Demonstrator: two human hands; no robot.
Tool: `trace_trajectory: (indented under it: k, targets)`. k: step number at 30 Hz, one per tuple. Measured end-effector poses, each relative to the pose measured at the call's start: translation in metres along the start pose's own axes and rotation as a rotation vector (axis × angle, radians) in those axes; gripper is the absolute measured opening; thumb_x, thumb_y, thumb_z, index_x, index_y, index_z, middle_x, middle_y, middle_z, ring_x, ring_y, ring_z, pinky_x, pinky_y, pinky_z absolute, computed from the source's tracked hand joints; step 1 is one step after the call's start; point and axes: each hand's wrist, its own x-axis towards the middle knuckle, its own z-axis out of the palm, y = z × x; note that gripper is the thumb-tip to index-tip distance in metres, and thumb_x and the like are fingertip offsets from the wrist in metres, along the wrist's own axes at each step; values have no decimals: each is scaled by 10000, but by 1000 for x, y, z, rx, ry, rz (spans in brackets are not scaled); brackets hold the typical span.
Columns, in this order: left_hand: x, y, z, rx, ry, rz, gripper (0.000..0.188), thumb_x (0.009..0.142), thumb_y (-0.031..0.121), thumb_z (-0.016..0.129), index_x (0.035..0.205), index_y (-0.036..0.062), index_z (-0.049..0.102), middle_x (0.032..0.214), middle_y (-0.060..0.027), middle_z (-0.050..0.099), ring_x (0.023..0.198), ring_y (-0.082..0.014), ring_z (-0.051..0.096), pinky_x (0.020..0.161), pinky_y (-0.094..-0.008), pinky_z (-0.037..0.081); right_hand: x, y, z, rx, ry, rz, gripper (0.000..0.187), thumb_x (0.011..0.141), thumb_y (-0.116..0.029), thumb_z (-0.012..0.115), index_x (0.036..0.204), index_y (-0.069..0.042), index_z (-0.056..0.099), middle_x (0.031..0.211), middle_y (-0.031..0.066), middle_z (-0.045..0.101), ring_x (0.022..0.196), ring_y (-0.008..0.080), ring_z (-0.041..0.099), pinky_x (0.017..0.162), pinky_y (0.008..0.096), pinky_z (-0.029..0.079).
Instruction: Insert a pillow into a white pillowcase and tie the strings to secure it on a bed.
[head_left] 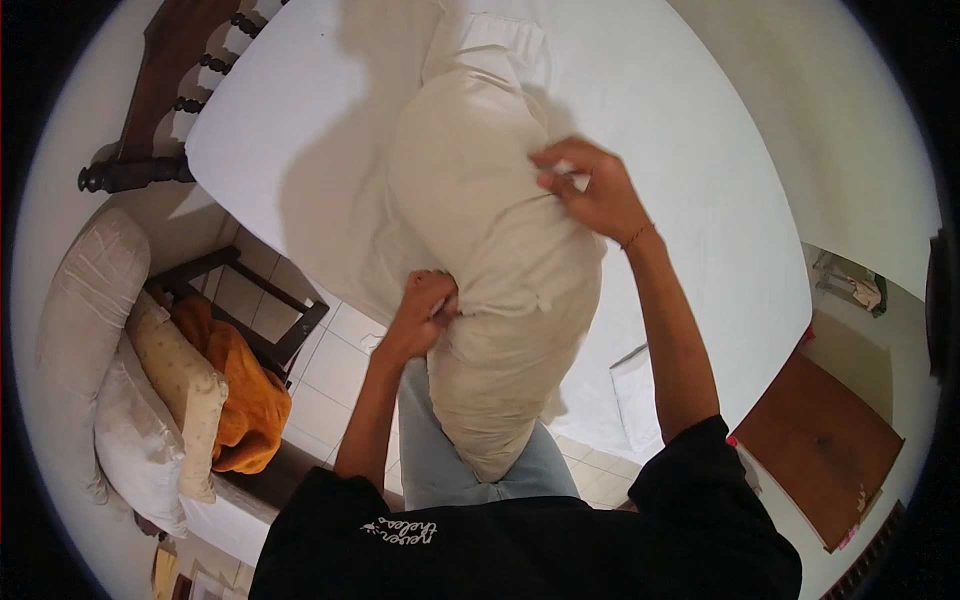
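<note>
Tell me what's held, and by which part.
The cream pillow: the left hand grips its left edge, about midway along. The right hand is at its right edge; whether it grips is unclear.

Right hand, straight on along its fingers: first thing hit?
The cream-covered pillow, most likely: the right hand points at its upper part. Depth is unclear, so it may already be touching.

Cushions [140, 430] lie left of the bed [690, 150] and pillow [500, 260].
</note>
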Motion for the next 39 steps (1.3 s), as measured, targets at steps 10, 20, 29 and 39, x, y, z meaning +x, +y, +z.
trace_trajectory:
  k: [10, 20, 29, 39]
  targets:
    - [98, 85, -15, 302, 542, 186, 138, 841, 19, 668, 972, 12, 627, 959, -115, 636, 979, -257, 599, 864, -345, 473, -51, -26, 27, -198, 446, -104, 144, 717, 61, 714, 772, -49, 640, 790, 59, 598, 741, 237, 587, 639, 347, 475]
    - [104, 47, 24, 185, 112, 177, 216, 707, -143, 583, 853, 17, 577, 847, -95, 566, 889, -282, 555, 816, -366, 450, -88, -6, 13, 127, 328, 332, 105, 774, -3, 708, 842, -57, 650, 857, 53, 620, 816, 247, 600, 718, 336, 468]
    - [24, 6, -18, 140, -34, -225, 90, 700, -35, 463, 781, 4, 451, 719, -117, 438, 689, -250, 414, 686, -314, 350, -38, -2, 45, 55, 212, 38, 734, 737, -224, 838, 1394, -177, 514, 1335, 120, 510, 1141, 283, 565, 982, 371, 475]
    - [-14, -14, -30, 190, 67, -305, 65, 833, -28, 502, 894, -22, 477, 769, -95, 433, 742, -200, 440, 704, -308, 386, 7, 10, 69, 417, -375, 413, 998, 756, -704, 667, 1472, -60, 407, 1417, 192, 516, 1316, 343, 490, 1079, 390, 405]
